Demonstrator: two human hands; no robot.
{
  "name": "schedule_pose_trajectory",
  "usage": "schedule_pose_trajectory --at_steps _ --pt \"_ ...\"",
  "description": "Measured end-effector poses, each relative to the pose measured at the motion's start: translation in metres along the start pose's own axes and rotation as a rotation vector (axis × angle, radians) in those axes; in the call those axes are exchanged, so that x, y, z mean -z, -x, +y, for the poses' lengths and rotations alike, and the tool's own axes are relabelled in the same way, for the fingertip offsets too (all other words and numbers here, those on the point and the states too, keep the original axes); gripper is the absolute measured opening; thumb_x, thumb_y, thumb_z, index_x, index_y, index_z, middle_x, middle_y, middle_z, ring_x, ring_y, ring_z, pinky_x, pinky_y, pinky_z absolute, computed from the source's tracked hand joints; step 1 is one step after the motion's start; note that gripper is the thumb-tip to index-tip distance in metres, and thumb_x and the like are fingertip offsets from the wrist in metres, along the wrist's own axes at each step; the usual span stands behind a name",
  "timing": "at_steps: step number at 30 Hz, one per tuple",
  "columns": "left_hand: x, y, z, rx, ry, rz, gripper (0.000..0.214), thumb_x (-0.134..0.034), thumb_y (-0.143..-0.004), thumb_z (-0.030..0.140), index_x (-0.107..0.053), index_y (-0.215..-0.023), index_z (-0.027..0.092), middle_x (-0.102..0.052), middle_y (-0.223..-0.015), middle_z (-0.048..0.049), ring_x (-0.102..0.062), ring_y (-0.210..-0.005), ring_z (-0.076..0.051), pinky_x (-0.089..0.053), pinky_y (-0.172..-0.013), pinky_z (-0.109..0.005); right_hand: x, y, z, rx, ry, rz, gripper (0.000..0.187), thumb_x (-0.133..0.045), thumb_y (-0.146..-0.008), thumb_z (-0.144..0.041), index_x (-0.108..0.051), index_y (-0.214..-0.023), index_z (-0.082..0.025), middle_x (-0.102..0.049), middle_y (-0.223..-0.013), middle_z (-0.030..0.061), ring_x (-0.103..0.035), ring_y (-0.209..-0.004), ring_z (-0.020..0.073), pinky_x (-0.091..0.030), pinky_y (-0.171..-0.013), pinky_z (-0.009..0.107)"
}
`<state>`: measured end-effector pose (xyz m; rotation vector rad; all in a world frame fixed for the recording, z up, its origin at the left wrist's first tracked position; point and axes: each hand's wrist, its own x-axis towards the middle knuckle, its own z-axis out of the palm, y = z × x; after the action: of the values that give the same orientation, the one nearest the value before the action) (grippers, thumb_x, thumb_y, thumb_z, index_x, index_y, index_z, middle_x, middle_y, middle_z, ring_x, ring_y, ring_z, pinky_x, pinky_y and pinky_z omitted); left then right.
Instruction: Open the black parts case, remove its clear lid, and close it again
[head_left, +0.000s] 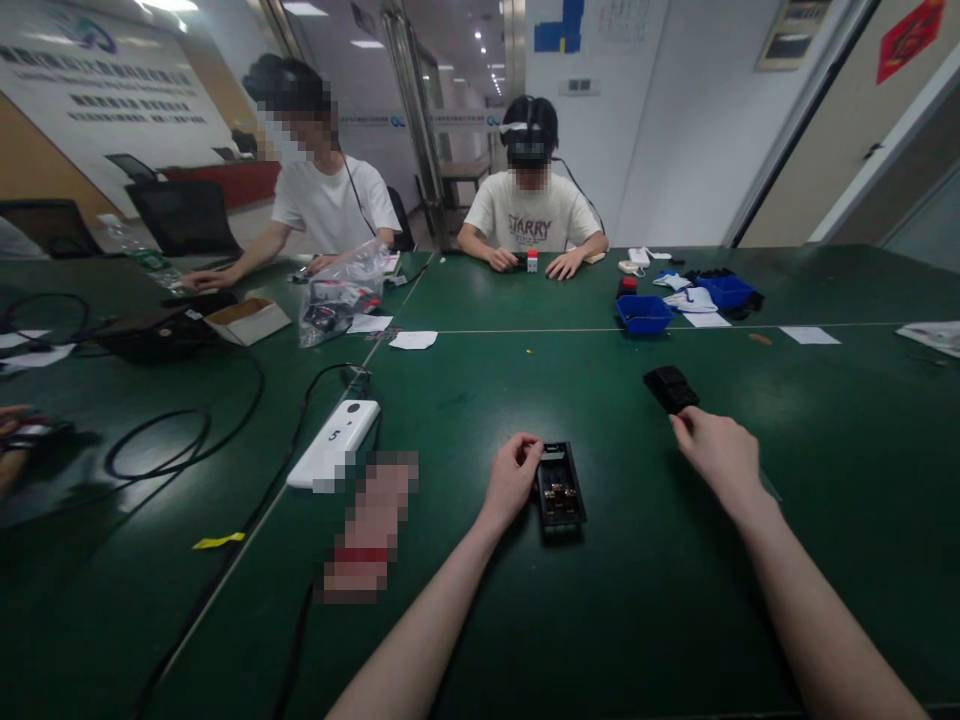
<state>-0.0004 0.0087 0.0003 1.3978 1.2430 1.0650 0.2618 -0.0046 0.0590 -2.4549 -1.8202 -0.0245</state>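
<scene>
My left hand (511, 480) rests on the green table (480, 600) with its fingers curled against the left edge of a small open black case (560, 486) that shows metal parts inside. My right hand (716, 450) lies farther right, fingers drawn together and pointing at a separate black cover piece (670, 388) just beyond the fingertips. Whether the fingertips touch that piece is unclear.
A white power strip (335, 442) with black cables lies to the left. Blue bins (643, 312) and paper slips sit further back. Two people sit across the table, one handling a small red-and-white item (532, 262); a plastic bag (341, 290) and a cardboard box (247, 320) lie near the other.
</scene>
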Motion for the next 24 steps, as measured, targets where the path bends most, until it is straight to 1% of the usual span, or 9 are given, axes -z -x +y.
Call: schedule_pose_trajectory --at_steps 3,5,8,10,12,16,21,24 --pt "0.0 0.0 0.001 0.015 0.013 -0.007 0.023 -0.052 -0.079 0.037 -0.057 -0.08 0.014 -0.052 -0.058 0.0032 -0.047 -0.045 -0.008 -0.037 -0.044 -0.019 0.001 -0.007 0.031 -0.165 0.08 -0.079 0.038 -0.037 -0.087 -0.043 -0.059 -0.099 -0.015 -0.065 -0.091 0.0144 -0.064 -0.081 0.0273 -0.049 -0.059 0.035" --pt "0.0 0.001 0.002 0.019 0.024 -0.01 0.022 -0.052 -0.078 0.036 -0.057 -0.08 0.014 -0.052 -0.058 0.0033 -0.046 -0.044 -0.008 -0.037 -0.043 -0.019 -0.003 -0.009 0.046 -0.212 0.095 -0.179 0.04 -0.043 -0.084 -0.045 -0.058 -0.101 -0.012 -0.064 -0.095 0.0162 -0.062 -0.086 0.0282 -0.05 -0.062 0.036" --pt "0.0 0.001 0.003 0.018 0.033 -0.007 0.021 -0.053 -0.078 0.035 -0.057 -0.079 0.014 -0.052 -0.059 0.0031 -0.046 -0.045 -0.008 -0.037 -0.043 -0.018 -0.011 -0.012 0.055 -0.239 0.087 -0.3 0.044 -0.049 -0.08 -0.048 -0.058 -0.101 -0.01 -0.063 -0.095 0.0177 -0.062 -0.085 0.0279 -0.05 -0.062 0.036" --pt "0.0 0.002 0.004 0.02 0.039 -0.007 0.021 -0.053 -0.078 0.035 -0.056 -0.079 0.014 -0.051 -0.059 0.0033 -0.046 -0.045 -0.008 -0.037 -0.043 -0.018 -0.016 -0.013 0.056 -0.244 0.076 -0.33 0.043 -0.049 -0.08 -0.047 -0.059 -0.099 -0.01 -0.063 -0.095 0.0179 -0.063 -0.082 0.0272 -0.05 -0.061 0.035" --pt "0.0 0.002 0.004 0.025 0.047 -0.01 0.022 -0.054 -0.078 0.036 -0.056 -0.079 0.014 -0.051 -0.058 0.0034 -0.046 -0.045 -0.008 -0.037 -0.042 -0.018 -0.019 -0.013 0.054 -0.232 0.072 -0.334 0.037 -0.049 -0.081 -0.043 -0.06 -0.095 -0.011 -0.063 -0.092 0.0172 -0.064 -0.078 0.0257 -0.051 -0.061 0.035" --pt "0.0 0.003 0.005 0.029 0.06 -0.011 0.023 -0.054 -0.077 0.037 -0.056 -0.078 0.015 -0.052 -0.059 0.0031 -0.047 -0.046 -0.008 -0.037 -0.042 -0.019 -0.021 -0.009 0.051 -0.183 0.068 -0.281 0.027 -0.049 -0.08 -0.032 -0.062 -0.092 -0.012 -0.064 -0.089 0.0161 -0.064 -0.073 0.0241 -0.051 -0.058 0.034" --pt "0.0 0.002 0.005 0.027 0.039 -0.005 0.022 -0.053 -0.078 0.036 -0.057 -0.078 0.014 -0.053 -0.06 0.0025 -0.048 -0.049 -0.009 -0.037 -0.044 -0.019 -0.018 -0.006 0.046 -0.16 0.066 -0.287 0.025 -0.047 -0.079 -0.027 -0.062 -0.092 -0.011 -0.065 -0.09 0.0172 -0.065 -0.072 0.0238 -0.05 -0.058 0.033" --pt "0.001 0.002 0.003 0.027 0.031 -0.009 0.022 -0.052 -0.078 0.036 -0.057 -0.078 0.015 -0.052 -0.059 0.003 -0.047 -0.048 -0.009 -0.037 -0.044 -0.019 -0.013 -0.007 0.041 -0.129 0.08 -0.297 0.027 -0.046 -0.08 -0.03 -0.062 -0.09 -0.01 -0.065 -0.089 0.0178 -0.065 -0.075 0.0254 -0.049 -0.061 0.034"
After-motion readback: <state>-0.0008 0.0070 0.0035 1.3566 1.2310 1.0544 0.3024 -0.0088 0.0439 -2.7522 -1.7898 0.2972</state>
